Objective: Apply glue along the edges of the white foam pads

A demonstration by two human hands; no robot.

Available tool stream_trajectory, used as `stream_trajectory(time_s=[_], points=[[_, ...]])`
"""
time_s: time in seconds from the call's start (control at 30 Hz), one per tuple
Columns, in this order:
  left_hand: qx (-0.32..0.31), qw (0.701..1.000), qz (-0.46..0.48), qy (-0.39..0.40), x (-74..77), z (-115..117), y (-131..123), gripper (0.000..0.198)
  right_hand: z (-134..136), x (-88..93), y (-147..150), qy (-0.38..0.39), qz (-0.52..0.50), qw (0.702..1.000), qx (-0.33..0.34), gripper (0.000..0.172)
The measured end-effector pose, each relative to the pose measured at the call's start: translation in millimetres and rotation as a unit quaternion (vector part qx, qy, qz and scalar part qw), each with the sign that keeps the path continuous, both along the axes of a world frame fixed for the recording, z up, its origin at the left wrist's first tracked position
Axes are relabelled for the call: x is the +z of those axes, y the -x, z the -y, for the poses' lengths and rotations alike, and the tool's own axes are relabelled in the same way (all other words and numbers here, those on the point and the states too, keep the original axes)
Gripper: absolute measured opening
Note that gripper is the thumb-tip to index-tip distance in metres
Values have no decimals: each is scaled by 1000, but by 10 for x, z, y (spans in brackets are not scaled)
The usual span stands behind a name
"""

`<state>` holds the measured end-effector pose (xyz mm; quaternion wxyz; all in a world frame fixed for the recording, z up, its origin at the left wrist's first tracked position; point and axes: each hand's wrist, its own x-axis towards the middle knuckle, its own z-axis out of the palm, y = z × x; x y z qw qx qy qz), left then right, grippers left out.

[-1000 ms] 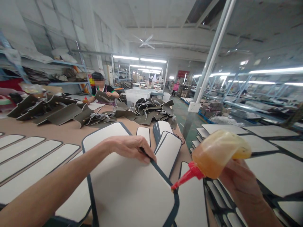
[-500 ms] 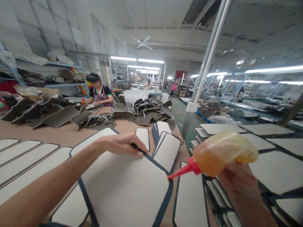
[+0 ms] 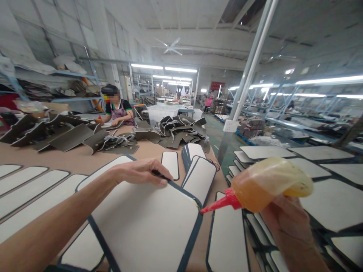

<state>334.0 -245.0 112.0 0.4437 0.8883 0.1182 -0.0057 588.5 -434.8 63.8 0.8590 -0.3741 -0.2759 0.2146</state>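
Observation:
My right hand [image 3: 286, 223] is wrapped round a squeeze bottle of amber glue [image 3: 269, 185], tilted left. Its red nozzle [image 3: 217, 205] touches the dark edge at the right corner of a large white panel [image 3: 144, 226]. My left hand [image 3: 141, 172] lies on the far edge of that panel, fingers curled and pressing the dark binding strip down. The panel rests on the brown table [image 3: 85, 158].
More white dark-edged panels lie left [image 3: 34, 185], ahead [image 3: 198, 177] and on racks to the right [image 3: 326, 204]. Piles of olive-grey cut pieces [image 3: 176, 132] cover the table's far end, where another person [image 3: 116, 107] sits working. A metal pole [image 3: 246, 83] stands right of the table.
The panel has turned and shifted left under my left hand, which moved left with it. The nozzle has travelled along the panel's edge up to its right corner.

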Motion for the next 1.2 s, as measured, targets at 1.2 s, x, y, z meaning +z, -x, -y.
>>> stream_trajectory(time_s=[1.2], points=[[155,982,-15,112,-184,-60,109,28,71,-145,106,-13,-8,1000,-6,39]])
